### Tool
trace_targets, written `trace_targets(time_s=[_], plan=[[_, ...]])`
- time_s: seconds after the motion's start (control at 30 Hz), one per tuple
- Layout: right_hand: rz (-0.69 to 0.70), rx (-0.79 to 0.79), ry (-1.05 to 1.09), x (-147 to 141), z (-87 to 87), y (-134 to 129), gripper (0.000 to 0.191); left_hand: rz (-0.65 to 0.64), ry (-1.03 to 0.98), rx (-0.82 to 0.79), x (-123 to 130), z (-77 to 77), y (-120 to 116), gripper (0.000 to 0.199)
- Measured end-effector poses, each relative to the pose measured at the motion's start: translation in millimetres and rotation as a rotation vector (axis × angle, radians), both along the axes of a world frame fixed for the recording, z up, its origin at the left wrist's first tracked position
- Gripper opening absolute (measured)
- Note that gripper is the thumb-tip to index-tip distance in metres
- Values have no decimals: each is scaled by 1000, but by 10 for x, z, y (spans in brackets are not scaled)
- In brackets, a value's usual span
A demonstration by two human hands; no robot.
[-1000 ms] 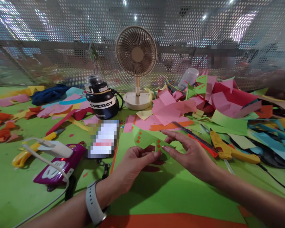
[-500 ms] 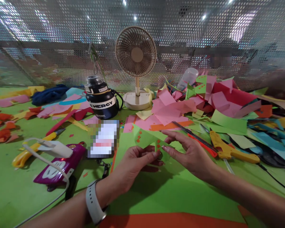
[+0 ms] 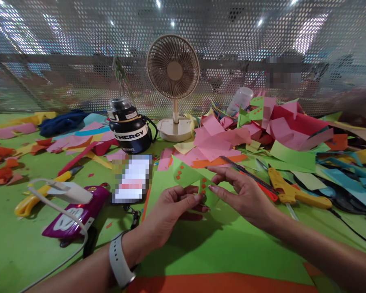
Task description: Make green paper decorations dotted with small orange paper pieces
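Between my hands is a folded green paper piece [image 3: 187,174] with small orange-red diamond shapes on it. My left hand [image 3: 175,207], with a pale watch band at the wrist, pinches its lower part between thumb and fingers. On the piece's right side, my right hand [image 3: 240,193] has its thumb and fingers closed on the edge. Large green sheets [image 3: 225,252] lie flat beneath both hands, over an orange sheet [image 3: 232,283] that shows at the front.
Behind stand a fan [image 3: 174,71] and a black bottle [image 3: 132,136]. Left are a phone [image 3: 132,179], a purple power strip [image 3: 76,217] and a yellow cutter [image 3: 42,193]. Right are a yellow glue gun [image 3: 295,193], scissors [image 3: 262,185] and heaped paper scraps [image 3: 219,138].
The view has shifted very slightly. Both hands keep hold of the green piece in almost the same place, with the right thumb moved a little along its edge.
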State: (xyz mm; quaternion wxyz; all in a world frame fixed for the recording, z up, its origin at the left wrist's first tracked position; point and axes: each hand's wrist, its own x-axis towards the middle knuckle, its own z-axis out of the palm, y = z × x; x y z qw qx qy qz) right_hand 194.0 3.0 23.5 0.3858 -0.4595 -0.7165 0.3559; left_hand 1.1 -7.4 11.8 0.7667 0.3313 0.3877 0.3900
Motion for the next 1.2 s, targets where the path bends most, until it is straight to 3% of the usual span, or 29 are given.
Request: trace_targets(time_s=[0.7,0.9,1.2], plan=[[48,-42,49,-64,41,-70,43,0,174,56,28,16,-9,30],[54,-49,57,-70,14,-74,43,-7,137,57,31,10,-3,29],[-4,-260,224,-22,40,35,38,-5,25,74,7,3,-31,43]])
